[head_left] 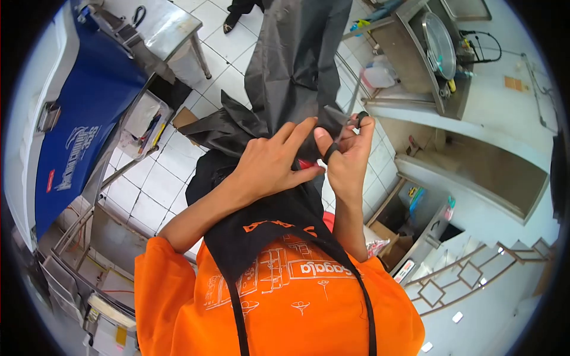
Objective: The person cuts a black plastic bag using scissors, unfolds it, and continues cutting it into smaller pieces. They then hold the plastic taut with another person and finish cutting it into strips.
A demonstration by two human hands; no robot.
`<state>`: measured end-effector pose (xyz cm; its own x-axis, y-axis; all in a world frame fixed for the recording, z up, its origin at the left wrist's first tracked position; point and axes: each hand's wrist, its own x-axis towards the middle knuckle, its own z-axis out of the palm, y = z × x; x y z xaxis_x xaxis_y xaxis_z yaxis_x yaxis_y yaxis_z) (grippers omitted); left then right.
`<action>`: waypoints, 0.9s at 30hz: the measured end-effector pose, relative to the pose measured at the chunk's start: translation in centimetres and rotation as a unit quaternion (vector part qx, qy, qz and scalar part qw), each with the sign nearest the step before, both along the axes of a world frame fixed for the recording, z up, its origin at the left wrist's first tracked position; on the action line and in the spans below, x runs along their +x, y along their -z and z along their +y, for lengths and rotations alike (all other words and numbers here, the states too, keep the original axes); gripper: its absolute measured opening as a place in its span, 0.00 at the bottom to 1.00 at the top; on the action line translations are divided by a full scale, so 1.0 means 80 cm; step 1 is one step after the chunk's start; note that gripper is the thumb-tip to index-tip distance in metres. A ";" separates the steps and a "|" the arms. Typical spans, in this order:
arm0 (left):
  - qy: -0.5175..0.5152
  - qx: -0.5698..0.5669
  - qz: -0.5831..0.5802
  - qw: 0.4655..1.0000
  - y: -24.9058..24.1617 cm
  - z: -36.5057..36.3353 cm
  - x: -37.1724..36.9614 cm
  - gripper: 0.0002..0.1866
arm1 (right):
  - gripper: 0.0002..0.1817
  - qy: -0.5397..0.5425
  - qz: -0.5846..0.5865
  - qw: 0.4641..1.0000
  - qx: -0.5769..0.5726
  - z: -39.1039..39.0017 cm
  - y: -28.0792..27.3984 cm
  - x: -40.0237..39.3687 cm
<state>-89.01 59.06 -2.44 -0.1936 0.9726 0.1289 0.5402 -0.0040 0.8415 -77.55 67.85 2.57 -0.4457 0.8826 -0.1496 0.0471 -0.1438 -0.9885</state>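
A crinkled dark grey plastic sheet (291, 65) stretches from in front of my black apron toward the far side of the floor. My left hand (270, 155) grips its near part, with the thumb stretched toward the right hand. A small red patch (306, 164) shows between that thumb and the fingers. My right hand (350, 151) holds scissors (354, 95) by their black handles, thumb and fingers through the loops. The blades point away from me, spread apart at the sheet's right edge. Part of the sheet is hidden under my left hand.
A blue cooler box (89, 118) with a white rim stands at left, near a steel table (157, 26). At right are a steel sink (409, 53) with a round metal tray (438, 44) and a steel counter (475, 178). A person's foot (228, 28) shows on the tiled floor.
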 end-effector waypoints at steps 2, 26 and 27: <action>0.014 0.009 -0.019 1.000 -0.003 0.013 0.003 0.38 | 0.25 0.001 -0.011 1.000 0.002 -0.001 0.005 0.001; -0.023 0.062 0.030 0.997 0.004 0.063 0.005 0.13 | 0.45 -0.309 -0.121 0.916 -0.225 -0.034 -0.099 0.090; -0.023 0.061 0.029 0.997 0.004 0.063 0.006 0.13 | 0.45 -0.310 -0.121 0.915 -0.227 -0.034 -0.097 0.090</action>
